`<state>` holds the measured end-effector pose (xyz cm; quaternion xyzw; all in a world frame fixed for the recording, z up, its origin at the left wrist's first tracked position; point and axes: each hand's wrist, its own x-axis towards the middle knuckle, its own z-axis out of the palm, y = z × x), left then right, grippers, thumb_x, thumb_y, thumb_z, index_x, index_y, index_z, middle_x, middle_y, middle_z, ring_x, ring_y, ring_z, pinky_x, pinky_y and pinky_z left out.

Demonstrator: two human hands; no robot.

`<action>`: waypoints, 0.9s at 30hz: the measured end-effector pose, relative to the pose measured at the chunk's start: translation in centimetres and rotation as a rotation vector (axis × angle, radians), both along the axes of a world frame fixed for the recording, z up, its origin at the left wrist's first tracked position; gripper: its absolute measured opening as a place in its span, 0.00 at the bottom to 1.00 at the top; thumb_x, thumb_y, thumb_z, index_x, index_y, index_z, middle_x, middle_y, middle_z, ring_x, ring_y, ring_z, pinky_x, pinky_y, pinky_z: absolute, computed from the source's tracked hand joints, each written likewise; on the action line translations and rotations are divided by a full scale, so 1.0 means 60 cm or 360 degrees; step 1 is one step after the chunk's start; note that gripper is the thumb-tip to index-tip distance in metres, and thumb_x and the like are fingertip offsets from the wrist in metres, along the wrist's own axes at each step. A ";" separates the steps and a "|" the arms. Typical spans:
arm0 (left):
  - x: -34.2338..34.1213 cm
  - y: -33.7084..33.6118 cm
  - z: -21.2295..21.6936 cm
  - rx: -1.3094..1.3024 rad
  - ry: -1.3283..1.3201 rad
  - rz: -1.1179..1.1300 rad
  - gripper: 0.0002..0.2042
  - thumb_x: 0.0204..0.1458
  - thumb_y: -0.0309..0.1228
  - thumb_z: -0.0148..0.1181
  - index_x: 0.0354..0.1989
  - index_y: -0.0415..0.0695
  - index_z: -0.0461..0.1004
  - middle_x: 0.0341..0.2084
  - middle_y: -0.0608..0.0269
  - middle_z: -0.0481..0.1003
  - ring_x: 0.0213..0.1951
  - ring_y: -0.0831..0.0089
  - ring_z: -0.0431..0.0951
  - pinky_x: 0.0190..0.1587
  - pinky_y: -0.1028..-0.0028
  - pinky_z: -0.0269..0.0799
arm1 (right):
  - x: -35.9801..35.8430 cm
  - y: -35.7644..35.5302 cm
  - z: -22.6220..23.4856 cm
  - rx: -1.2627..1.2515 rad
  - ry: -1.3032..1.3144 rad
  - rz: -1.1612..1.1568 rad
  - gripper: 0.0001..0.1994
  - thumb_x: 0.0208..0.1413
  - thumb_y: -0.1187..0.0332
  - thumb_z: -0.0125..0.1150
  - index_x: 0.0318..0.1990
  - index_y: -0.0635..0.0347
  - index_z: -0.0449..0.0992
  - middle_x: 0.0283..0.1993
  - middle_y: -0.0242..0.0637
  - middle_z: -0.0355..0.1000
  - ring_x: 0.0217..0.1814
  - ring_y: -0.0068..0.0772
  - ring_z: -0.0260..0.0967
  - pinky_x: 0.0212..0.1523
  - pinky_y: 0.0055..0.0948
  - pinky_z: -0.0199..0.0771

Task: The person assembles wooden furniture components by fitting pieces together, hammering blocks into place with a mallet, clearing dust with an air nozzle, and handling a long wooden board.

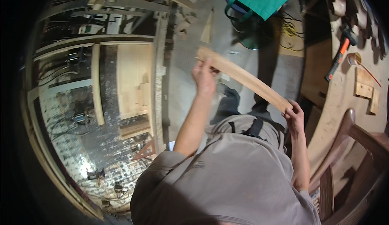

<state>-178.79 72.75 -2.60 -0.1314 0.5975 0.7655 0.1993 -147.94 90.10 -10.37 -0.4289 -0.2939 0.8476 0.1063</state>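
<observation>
A long, flat wooden strip (pixel 247 80) is held in front of my body, slanting from upper left down to the right. My left hand (pixel 206 77) grips it near its far left end, fingers closed around the edge. At the other end, my right hand (pixel 295 115) pinches the strip's tip between thumb and fingers. The strip hangs above the floor, apart from the benches on both sides.
On the left stands a metal-framed bench (pixel 160 63) with wooden boards (pixel 131 79). A workbench (pixel 324 132) at right carries a hammer (pixel 339 57), a tape roll (pixel 353 59) and a wooden chair frame (pixel 344 132). Ahead, a green bag (pixel 263 2) lies above a round stool (pixel 249 38).
</observation>
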 end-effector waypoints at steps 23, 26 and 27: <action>-0.147 -0.463 -0.390 0.0693 -0.1493 0.0423 0.03 0.49 0.21 0.54 0.27 0.33 0.70 0.23 0.56 0.75 0.26 0.66 0.77 0.34 0.71 0.80 | -0.615 -0.271 0.256 0.0816 0.0791 0.1129 0.33 0.43 0.83 0.66 0.59 0.60 0.60 0.50 0.37 0.69 0.46 0.22 0.66 0.39 0.24 0.74; -0.150 -0.511 -0.399 0.0838 -0.1384 0.0523 0.11 0.50 0.18 0.47 0.40 0.24 0.67 0.40 0.44 0.74 0.43 0.56 0.76 0.38 0.75 0.81 | -0.680 -0.290 0.236 0.0814 0.0880 0.1233 0.31 0.43 0.81 0.67 0.58 0.60 0.63 0.46 0.33 0.71 0.39 0.20 0.68 0.31 0.20 0.73; -0.156 -0.505 -0.381 0.0840 -0.1399 0.0544 0.11 0.51 0.19 0.46 0.41 0.25 0.67 0.40 0.43 0.73 0.43 0.56 0.76 0.39 0.74 0.80 | -0.695 -0.288 0.226 0.0743 0.0839 0.1269 0.31 0.42 0.81 0.68 0.57 0.61 0.64 0.44 0.33 0.71 0.37 0.19 0.68 0.29 0.19 0.72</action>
